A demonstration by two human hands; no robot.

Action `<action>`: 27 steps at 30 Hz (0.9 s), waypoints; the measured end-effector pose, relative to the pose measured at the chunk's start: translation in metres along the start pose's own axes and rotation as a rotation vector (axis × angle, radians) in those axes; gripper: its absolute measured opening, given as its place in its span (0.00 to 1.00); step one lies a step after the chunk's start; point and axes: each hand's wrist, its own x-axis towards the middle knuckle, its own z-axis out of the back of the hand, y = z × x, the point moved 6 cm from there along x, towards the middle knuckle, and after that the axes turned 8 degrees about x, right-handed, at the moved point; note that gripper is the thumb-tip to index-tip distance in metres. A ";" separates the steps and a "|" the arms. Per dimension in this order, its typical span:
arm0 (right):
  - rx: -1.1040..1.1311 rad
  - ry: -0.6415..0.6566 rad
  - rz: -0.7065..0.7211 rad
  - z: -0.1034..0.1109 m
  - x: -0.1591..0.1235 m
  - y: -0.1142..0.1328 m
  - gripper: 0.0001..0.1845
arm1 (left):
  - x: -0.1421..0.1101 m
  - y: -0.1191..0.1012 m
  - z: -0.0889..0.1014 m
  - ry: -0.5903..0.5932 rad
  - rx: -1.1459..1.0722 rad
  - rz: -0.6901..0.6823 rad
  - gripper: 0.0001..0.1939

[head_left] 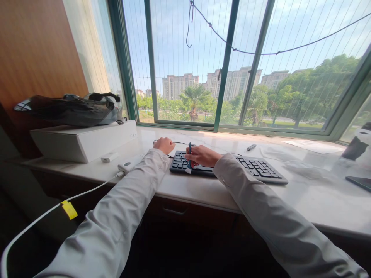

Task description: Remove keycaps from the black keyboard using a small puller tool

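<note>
A black keyboard (262, 168) lies on the pale marble-like counter, partly covered by my right hand and sleeve. My right hand (202, 155) is closed around a slim blue brush (189, 162) held upright, its whitish tip down at the keys on the left part of the keyboard. Just beyond the keyboard's left end, my left hand (164, 145) rests on the counter with its fingers curled in. Whatever may be inside those fingers is hidden. A thin dark cable shows beside that hand and behind the keyboard.
At left, a white box (84, 141) carries a black bag-like item (78, 110). A white device (127, 166) with a white cable sits by the front edge. A USB-stick-like item (251, 147), clear plastic (307, 170) and a dark flat device (359, 182) lie right. Windows stand behind.
</note>
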 end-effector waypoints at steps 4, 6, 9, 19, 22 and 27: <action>-0.167 -0.016 -0.048 0.013 -0.003 -0.001 0.13 | 0.001 0.001 -0.002 0.002 -0.004 0.005 0.16; -0.224 0.017 -0.086 0.017 -0.004 -0.005 0.13 | 0.002 0.002 -0.002 -0.002 -0.006 0.010 0.17; -0.180 0.090 -0.160 0.019 -0.007 -0.014 0.12 | 0.002 0.001 -0.003 -0.007 -0.008 0.011 0.17; 0.147 -0.147 0.080 0.010 0.006 -0.001 0.10 | 0.002 0.000 -0.002 0.004 0.007 0.004 0.17; 0.132 -0.232 0.085 0.006 0.010 -0.005 0.09 | 0.002 -0.001 -0.001 0.012 0.010 -0.001 0.17; 0.154 -0.299 0.104 -0.006 0.018 -0.016 0.10 | 0.001 0.000 -0.002 0.015 0.004 0.009 0.18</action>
